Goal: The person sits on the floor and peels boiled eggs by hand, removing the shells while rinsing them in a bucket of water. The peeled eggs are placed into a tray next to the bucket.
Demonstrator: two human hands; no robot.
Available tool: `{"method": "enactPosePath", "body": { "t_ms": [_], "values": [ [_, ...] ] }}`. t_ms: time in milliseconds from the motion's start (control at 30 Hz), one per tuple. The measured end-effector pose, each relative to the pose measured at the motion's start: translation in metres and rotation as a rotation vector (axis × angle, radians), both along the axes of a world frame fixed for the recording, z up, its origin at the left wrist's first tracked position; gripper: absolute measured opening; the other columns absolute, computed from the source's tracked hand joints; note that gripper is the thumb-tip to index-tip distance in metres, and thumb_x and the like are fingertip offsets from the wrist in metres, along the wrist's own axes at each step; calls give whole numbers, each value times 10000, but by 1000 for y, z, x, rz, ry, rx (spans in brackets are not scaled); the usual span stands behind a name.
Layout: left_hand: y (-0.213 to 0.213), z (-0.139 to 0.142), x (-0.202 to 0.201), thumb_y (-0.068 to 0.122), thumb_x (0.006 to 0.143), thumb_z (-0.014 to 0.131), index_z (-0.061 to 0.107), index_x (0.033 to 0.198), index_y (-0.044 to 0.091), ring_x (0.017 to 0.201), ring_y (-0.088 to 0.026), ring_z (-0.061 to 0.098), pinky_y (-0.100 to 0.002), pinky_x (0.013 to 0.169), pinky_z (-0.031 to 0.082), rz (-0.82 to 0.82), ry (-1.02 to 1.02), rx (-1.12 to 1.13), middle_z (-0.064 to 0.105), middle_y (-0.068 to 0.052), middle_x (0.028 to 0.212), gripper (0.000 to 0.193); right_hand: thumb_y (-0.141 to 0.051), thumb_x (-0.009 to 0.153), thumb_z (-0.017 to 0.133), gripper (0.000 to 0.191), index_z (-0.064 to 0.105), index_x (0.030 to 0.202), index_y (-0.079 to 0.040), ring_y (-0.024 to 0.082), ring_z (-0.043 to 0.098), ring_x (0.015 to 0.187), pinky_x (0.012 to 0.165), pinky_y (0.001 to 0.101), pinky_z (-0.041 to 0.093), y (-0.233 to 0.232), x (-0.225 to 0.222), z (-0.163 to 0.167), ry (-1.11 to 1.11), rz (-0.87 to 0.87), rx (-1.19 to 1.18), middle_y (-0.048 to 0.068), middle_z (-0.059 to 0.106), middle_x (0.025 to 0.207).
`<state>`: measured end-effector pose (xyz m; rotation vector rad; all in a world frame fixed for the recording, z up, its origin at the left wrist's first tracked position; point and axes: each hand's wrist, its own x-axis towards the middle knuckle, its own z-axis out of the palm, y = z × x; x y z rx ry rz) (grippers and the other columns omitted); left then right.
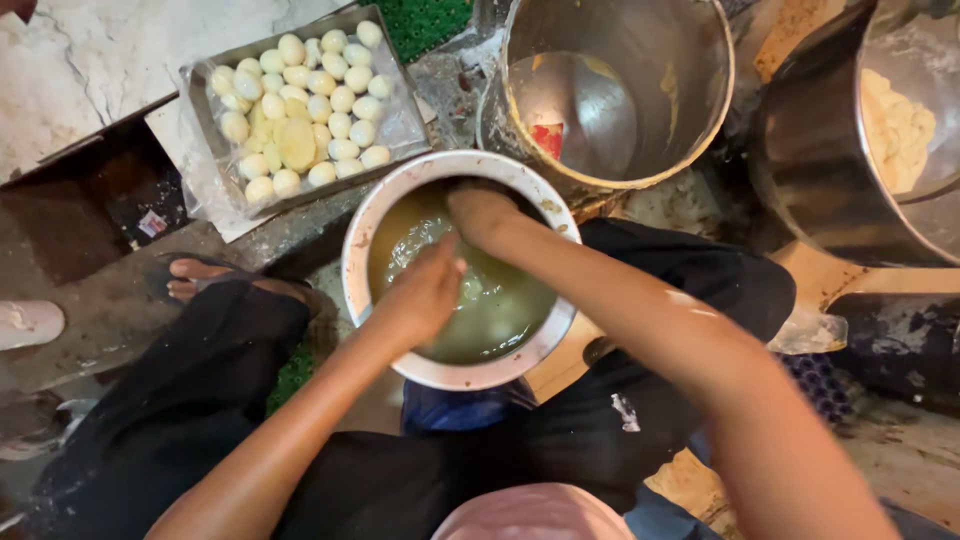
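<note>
- Both hands are down in the white bowl point(352, 262) of cloudy yellowish water, set between the person's knees.
- Left hand point(425, 293) is curled, fingertips dipped at the surface; whether it pinches anything cannot be told.
- Right hand point(478, 212) is plunged under, its fingers hidden.
- Peeled eggs point(300, 105) sit heaped in a lined tray point(205, 120) beyond the bowl.

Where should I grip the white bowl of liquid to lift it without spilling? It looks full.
Take the white bowl by its rolled rim, two-handed, on opposite sides, left and right, fingers hooked under the lip. It sits upright, liquid well up, so lift it level. Both the left hand and right hand are now inside it.
</note>
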<state>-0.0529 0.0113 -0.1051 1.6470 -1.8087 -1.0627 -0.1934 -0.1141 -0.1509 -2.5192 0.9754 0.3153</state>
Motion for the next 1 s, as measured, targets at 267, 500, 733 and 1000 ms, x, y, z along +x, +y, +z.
{"method": "enactPosePath", "body": {
  "t_ms": [267, 500, 733, 1000],
  "values": [
    [-2, 27, -2, 154, 859, 684, 751, 1024, 140, 1053, -281, 693, -457, 891, 509, -579, -857, 85, 741, -83, 1058, 179, -193, 719, 837, 441, 721, 1106, -16, 334, 736, 992, 812, 432, 607, -4, 28, -56, 358, 105, 126, 205, 750, 1074],
    [-36, 8, 5, 61, 810, 676, 528, 1392, 21, 921, -382, 717, -467, 743, 586, -140, -571, 36, 645, -239, 1211, 601, -199, 868, 658, 428, 671, 1283, -95, 331, 791, 909, 829, 397, 599, -2, -7, 37, 107, -270, 441, 226, 794, 978],
    [-36, 19, -4, 313, 997, 456, 479, 1388, 81, 841, -211, 733, -374, 721, 650, 512, 1209, 692, 667, -115, 1105, 455, -311, 1092, 560, 516, 428, 1543, -98, 159, 557, 1323, 1082, 317, 439, 42, -35, 113, -875, -505, 869, 50, 603, 1429],
    [-29, 44, 14, 350, 986, 625, 774, 1056, 35, 667, -125, 623, -261, 580, 477, 136, 326, -120, 708, 8, 775, 356, -223, 942, 611, 408, 674, 1317, -75, 366, 672, 1127, 995, 453, 509, 35, -53, 108, -335, -261, 106, 208, 728, 1191]
  ]
}}
